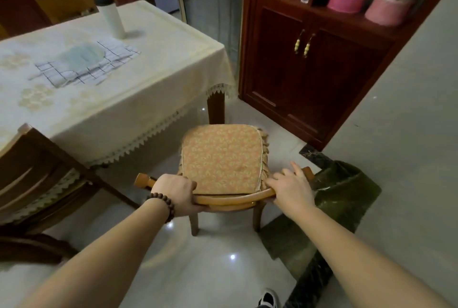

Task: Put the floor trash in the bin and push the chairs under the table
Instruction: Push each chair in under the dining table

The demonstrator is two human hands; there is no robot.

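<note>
Arms reach forward, left hand [176,192] and right hand [291,190] both closed around the chair [223,159] back rail, on glossy floor [210,270] beside the table [124,99].

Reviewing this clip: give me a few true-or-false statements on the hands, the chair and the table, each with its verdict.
1. Both hands hold the chair's curved top rail. True: left hand and right hand each have a grip on it.
2. The chair is already fully under the table. False: its cushioned seat stands clear of the table edge.
3. A white bottle with a dark lid stands upright on the table. True.
4. The bead bracelet is on the right wrist. False: it is on the left.
</note>
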